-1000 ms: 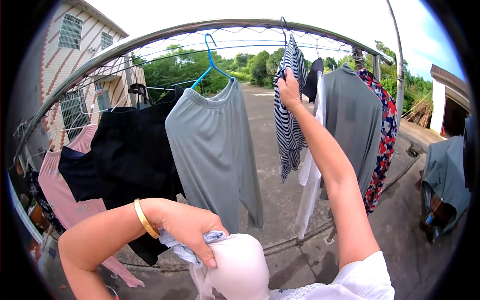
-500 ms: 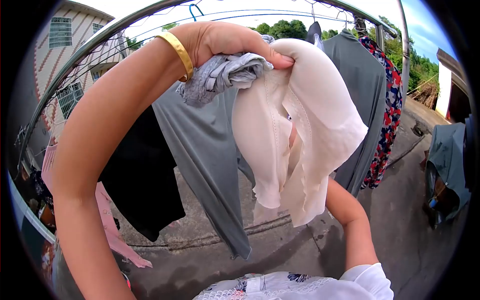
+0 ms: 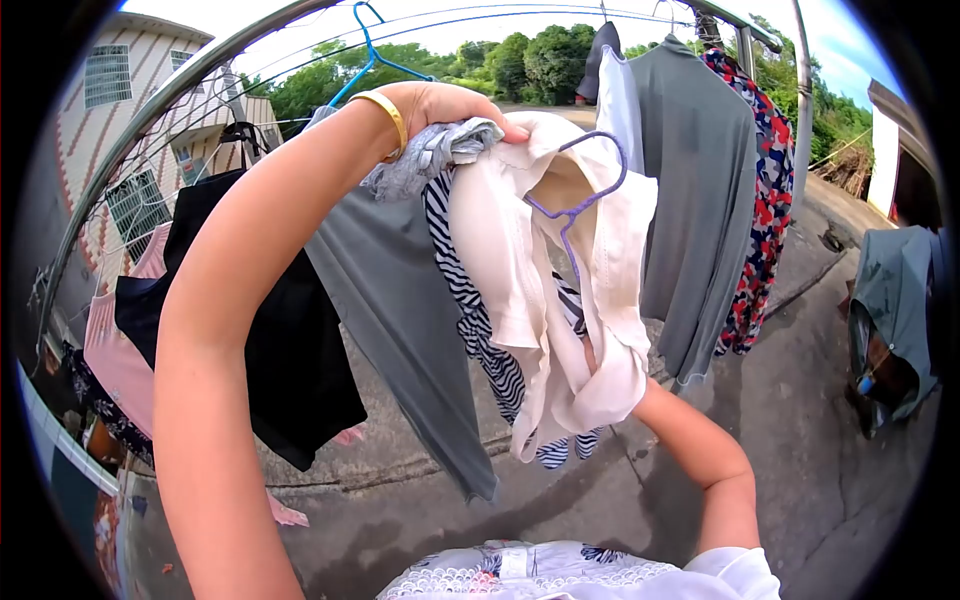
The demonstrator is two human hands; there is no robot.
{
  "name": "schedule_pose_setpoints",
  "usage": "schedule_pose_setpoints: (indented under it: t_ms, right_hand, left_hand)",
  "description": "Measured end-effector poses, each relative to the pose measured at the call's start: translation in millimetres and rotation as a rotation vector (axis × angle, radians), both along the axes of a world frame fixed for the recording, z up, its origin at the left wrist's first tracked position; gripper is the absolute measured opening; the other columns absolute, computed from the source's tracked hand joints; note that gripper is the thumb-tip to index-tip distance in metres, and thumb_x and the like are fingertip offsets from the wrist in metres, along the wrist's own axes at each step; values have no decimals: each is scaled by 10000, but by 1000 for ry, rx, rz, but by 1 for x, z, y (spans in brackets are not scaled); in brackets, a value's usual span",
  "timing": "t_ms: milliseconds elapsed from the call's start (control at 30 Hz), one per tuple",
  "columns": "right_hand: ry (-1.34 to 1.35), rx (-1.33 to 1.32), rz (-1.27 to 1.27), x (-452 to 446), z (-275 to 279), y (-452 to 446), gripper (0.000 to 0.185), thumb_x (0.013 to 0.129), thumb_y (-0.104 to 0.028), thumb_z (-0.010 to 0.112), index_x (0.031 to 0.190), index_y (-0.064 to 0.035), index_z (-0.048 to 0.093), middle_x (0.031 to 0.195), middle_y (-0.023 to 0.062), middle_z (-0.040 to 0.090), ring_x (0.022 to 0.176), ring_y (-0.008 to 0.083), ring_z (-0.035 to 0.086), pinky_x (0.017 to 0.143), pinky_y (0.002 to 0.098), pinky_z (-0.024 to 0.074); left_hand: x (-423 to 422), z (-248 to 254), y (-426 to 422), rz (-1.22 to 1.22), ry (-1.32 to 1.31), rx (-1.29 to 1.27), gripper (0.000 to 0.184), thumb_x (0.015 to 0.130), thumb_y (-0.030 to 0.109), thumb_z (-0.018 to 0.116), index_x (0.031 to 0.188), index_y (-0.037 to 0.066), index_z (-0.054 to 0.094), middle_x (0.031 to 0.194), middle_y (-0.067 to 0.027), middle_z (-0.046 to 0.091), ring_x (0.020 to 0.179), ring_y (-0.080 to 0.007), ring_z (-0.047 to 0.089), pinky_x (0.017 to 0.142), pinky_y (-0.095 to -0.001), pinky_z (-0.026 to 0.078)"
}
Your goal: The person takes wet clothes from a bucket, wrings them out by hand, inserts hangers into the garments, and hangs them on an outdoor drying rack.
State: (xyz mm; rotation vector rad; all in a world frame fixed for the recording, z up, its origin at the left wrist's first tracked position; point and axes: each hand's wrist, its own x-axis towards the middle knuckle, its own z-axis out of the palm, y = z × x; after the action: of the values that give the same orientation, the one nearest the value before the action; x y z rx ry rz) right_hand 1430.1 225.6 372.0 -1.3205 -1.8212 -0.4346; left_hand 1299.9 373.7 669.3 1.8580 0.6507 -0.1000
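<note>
My left hand [image 3: 462, 105] is closed at the top of a cream bra [image 3: 490, 235] with smooth moulded cups, pinching its edge. A bunched grey cloth [image 3: 435, 155] is gripped in the same hand. Out of the bra's opening rises a purple hanger [image 3: 612, 190], its hook pointing up and its lower part hidden inside the fabric. My right hand [image 3: 589, 355] is behind or inside the bra; only a sliver of skin shows, and its fingers are hidden. Behind the bra hangs a black-and-white striped garment [image 3: 490, 350].
A metal rail [image 3: 170, 95] arches overhead. Grey garments [image 3: 390, 320], a black garment [image 3: 290, 370], a pink garment [image 3: 120, 350] and a red-and-blue patterned garment [image 3: 770, 180] hang around me. A blue hanger [image 3: 372, 55] is at the top; a covered object [image 3: 890, 320] stands right.
The purple hanger now shows through the bra's opening. The bra has turned and its right side has dropped inward. The striped garment and more of the blue hanger have come into view.
</note>
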Motion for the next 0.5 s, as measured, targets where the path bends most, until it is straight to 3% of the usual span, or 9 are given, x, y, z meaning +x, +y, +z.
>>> schedule_pose_setpoints:
  t_ms: [33,67,100,200,267,300,367,433,500]
  right_hand:
    - [82,-338,-139,1,1,-6,369,759,-110,478,1116,-15,474,981,176,559,922,329,523,812,381,408]
    - [180,131,-39,-5,2,-9,437,741,-103,492,1166,-9,452,1094,191,507,1026,336,469,884,366,370]
    - [363,131,-71,-17,6,-13,436,730,-83,483,1159,-7,455,1084,194,514,1012,339,479,879,367,373]
    - [315,117,-28,-16,25,-17,449,723,-57,455,1168,8,438,1091,198,511,1020,333,482,894,348,364]
    - [393,111,110,-14,48,-19,455,718,-21,443,1171,15,432,1070,177,523,999,287,499,884,310,367]
    - [383,114,117,-12,54,-18,455,718,-21,443,1171,15,432,1070,177,523,999,287,499,884,310,367]
    - [547,18,178,-6,64,-17,448,717,-13,453,1164,17,438,1035,165,534,964,241,509,864,291,375]
    - [484,48,128,8,71,-6,420,725,-23,453,1139,47,446,994,138,554,907,211,524,831,279,396]
    - [511,20,191,19,89,3,449,727,-55,448,1167,30,419,1044,178,524,972,276,498,875,293,369]
  left_hand:
    - [-5,-10,0,58,-10,-1,319,749,185,639,954,-50,571,870,-150,624,666,-163,633,610,-273,545]
    - [-11,-13,-6,74,3,-7,334,731,177,657,955,-56,572,879,-160,622,676,-170,633,626,-281,542]
    - [-14,-15,-2,59,43,16,352,738,208,653,955,-57,572,889,-163,620,691,-172,634,655,-285,539]
    - [-24,-20,-5,141,-18,186,385,736,265,659,931,-57,576,861,-144,625,651,-151,624,617,-247,526]
    - [-27,-18,2,241,46,526,391,734,305,658,898,-42,579,794,-91,615,592,-111,594,551,-206,492]
    - [-30,-13,6,249,37,530,391,734,305,658,898,-42,579,794,-91,615,592,-111,594,551,-206,492]
    - [-42,-1,0,340,-144,816,369,730,309,662,874,-18,573,741,-43,581,558,-68,546,512,-182,448]
    - [-58,-3,-7,366,-312,766,334,740,284,650,888,-2,560,732,-29,564,573,-54,529,530,-188,447]
    - [-72,-8,-16,333,-566,660,300,759,253,631,902,1,551,742,-35,581,577,-46,520,540,-184,437]
